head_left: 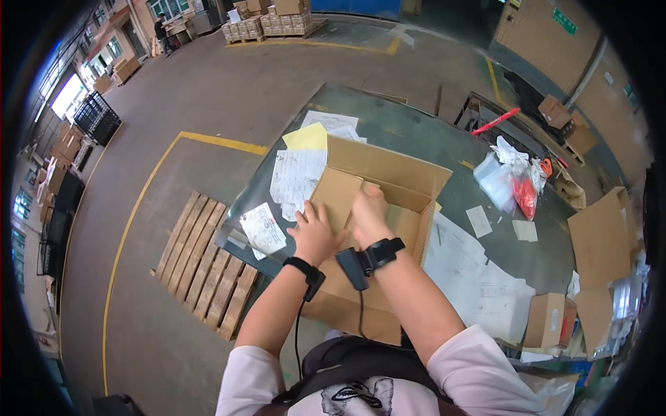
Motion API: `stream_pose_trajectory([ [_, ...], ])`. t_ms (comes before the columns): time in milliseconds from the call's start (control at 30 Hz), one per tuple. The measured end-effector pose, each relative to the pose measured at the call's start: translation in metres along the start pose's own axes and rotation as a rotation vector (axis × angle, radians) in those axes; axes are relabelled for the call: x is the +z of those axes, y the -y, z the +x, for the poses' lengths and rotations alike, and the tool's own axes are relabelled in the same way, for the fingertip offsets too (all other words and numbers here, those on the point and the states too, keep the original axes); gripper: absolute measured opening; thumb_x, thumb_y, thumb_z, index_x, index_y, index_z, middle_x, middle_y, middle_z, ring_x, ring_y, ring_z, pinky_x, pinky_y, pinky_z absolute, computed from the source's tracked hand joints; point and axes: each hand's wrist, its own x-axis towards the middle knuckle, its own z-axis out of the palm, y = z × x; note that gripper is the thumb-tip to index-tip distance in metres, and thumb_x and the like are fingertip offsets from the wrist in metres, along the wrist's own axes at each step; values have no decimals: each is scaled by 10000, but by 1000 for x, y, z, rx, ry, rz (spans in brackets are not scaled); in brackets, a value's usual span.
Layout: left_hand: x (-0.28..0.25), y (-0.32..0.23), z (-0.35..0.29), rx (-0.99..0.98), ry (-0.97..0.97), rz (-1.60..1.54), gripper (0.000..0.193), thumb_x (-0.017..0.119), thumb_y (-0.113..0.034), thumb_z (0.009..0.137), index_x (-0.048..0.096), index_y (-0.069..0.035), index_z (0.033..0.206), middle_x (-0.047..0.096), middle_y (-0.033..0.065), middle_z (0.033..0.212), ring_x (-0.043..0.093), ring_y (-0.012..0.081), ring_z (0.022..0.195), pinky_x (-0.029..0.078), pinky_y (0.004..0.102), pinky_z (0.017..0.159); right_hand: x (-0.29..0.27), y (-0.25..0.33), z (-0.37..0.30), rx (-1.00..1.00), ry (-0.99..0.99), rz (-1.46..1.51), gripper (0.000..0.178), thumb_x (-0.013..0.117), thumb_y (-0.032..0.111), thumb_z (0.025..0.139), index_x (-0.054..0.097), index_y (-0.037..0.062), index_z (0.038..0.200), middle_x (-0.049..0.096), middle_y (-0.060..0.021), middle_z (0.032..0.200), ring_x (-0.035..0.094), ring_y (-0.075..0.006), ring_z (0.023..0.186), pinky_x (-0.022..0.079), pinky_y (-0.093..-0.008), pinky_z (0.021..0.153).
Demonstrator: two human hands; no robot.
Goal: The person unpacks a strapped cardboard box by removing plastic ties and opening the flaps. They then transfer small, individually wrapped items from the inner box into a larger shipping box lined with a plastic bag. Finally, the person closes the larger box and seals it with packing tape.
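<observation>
An open brown cardboard box [388, 163] stands on the dark green table in front of me, its flaps raised or folded out. A flat cardboard panel [338, 193] lies at its left side. My left hand [316, 232] rests on the near part of this panel with the fingers spread. Over the box, beside the panel's right edge, my right hand [368, 216] has its fingers curled. What they grip, if anything, is hidden. Both wrists carry black straps with small devices and cables. Part of the box's inside is covered by my hands and forearms.
Papers [298, 173] lie left of the box, and large white sheets [465, 277] to its right. Plastic bags [510, 180] sit farther right on the table [402, 121]. A wooden pallet [205, 263] is on the floor at left. More cartons [548, 319] stand at the right.
</observation>
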Motion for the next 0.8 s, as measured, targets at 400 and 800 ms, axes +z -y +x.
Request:
stream_pose_trajectory([
  [400,-35,101,16,587,-303,364,248,566,-136,797,561,-63,1034,551,107,930,557,265,913,443,345,681,47,-28,55,-555,95,-1348,379,630,336,831,629,2,1010,573,-166,1102,538,-317,1061,413,-439,916],
  [800,63,57,-15,-701,829,-1791,738,426,-622,904,356,-17,1320,493,226,1206,621,345,933,530,468,805,33,-16,67,-473,261,-1462,596,629,497,804,603,3,1137,553,-154,1227,499,-296,1158,350,-418,989],
])
